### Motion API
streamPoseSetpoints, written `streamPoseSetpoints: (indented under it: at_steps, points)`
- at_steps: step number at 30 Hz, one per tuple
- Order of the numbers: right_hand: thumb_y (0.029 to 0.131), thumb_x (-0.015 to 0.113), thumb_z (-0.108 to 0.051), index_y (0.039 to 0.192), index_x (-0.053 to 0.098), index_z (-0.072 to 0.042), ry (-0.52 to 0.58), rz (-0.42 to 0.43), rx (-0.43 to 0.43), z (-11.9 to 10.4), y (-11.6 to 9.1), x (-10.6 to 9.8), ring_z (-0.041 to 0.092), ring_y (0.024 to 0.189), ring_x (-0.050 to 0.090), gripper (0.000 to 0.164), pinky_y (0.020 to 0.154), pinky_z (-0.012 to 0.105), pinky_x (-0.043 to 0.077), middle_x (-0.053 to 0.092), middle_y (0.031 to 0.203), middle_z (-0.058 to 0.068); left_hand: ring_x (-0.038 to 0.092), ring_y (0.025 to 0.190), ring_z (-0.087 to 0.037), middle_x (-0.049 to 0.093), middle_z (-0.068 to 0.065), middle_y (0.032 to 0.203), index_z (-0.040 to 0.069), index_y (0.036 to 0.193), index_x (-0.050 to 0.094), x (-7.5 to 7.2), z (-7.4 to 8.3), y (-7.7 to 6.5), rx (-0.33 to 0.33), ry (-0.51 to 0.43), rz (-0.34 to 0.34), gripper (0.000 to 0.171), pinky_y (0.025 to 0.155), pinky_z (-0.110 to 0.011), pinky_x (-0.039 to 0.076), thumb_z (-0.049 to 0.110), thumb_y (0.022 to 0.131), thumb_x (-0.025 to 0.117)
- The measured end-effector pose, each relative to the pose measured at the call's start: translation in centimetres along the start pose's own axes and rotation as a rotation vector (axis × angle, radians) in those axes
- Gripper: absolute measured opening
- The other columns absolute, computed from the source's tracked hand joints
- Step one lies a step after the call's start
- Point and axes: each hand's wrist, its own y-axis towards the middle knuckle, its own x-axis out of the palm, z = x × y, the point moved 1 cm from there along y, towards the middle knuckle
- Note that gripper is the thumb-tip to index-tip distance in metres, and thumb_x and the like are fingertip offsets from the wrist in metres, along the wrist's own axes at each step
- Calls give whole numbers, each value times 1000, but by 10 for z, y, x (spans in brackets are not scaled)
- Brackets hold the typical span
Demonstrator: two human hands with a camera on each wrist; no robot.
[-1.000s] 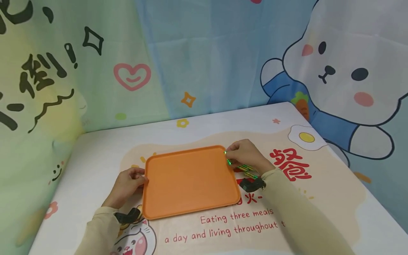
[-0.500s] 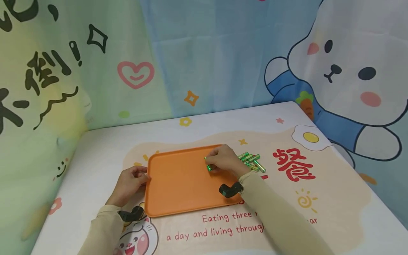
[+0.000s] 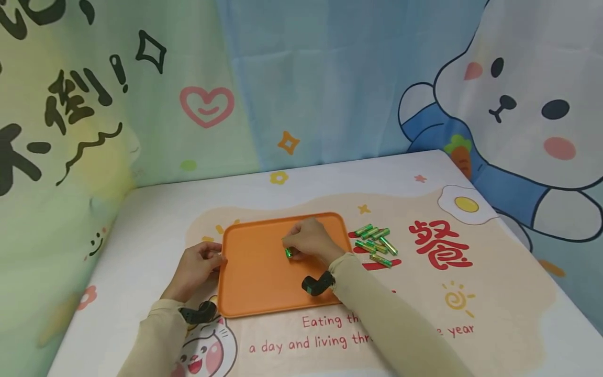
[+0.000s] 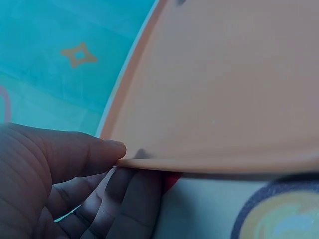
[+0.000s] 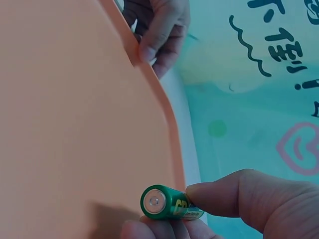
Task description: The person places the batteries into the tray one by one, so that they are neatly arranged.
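Note:
My right hand point(image 3: 311, 241) is above the orange tray point(image 3: 264, 290), pinching a green battery point(image 5: 167, 202) between thumb and fingers. In the right wrist view one flat metal end of the battery faces the camera, and its shadow falls on the tray. At the tray's left edge, my left hand point(image 3: 194, 269) grips the rim, thumb on top and fingers underneath, as the left wrist view shows. Several green and gold batteries point(image 3: 380, 261) lie in a loose pile on the table, just right of the tray.
A printed cloth with red lettering point(image 3: 438, 241) and a cartoon cat point(image 3: 202, 358) covers the table point(image 3: 162, 209). Behind it hangs a curtain point(image 3: 330, 94) with a cartoon bear. A small dark camera is strapped at each wrist.
My right hand has moved left from the pile beside the tray's right edge to above the tray, carrying the battery. The left hand keeps its grip on the rim.

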Motion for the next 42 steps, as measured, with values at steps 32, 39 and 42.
streamPoseSetpoints:
  at_steps: [32,39,42]
  points:
    - [85,68,-3,62,66,-6,-20,-29,-54,-31,16,72,19,50,60,23,54,31,58,63,58,8,65,77,-13,60,-9,95,-6,130,61,-1,-3,1,-13,-19,-2,35,68,-25,59,3,97,67]
    - [85,69,-4,60,66,-6,-46,-30,-55,-37,16,83,17,48,57,26,51,28,55,62,55,8,65,78,-13,60,-9,96,-6,130,61,-2,-4,1,3,-11,-7,35,69,-24,59,4,97,66]
    - [85,70,-4,62,70,-3,-61,-27,-58,-40,16,87,17,47,58,23,51,29,55,65,56,10,66,79,-13,61,-9,96,-5,130,61,-2,-4,2,-8,-28,-11,35,70,-24,60,4,97,66]
